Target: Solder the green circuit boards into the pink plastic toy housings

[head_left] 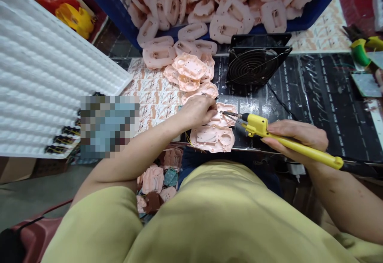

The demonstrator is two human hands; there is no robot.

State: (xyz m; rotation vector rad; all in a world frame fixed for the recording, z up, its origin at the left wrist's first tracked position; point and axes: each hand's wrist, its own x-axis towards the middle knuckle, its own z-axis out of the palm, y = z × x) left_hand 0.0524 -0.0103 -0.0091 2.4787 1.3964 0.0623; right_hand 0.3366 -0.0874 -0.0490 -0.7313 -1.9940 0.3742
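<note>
From here I see my left hand (196, 112) bent over a pink plastic piece (224, 115) near the front edge of the desk (254, 150), its fingertips (213, 104) curled down against the piece; whether they pinch something small there, I cannot tell. My right hand (295, 138) is clenched around a yellow soldering iron (257, 125), whose metal tip (227, 113) reaches that piece just beside my left fingers. A second pink piece (212, 138) lies against the first, right at the edge. Behind them sits a heap of pink pieces (190, 67), then a black fan (256, 65), with a strip of black mat (314, 95) running right toward green-handled pliers (360, 49). A blue crate (119, 15) stands beyond the far edge.
</note>
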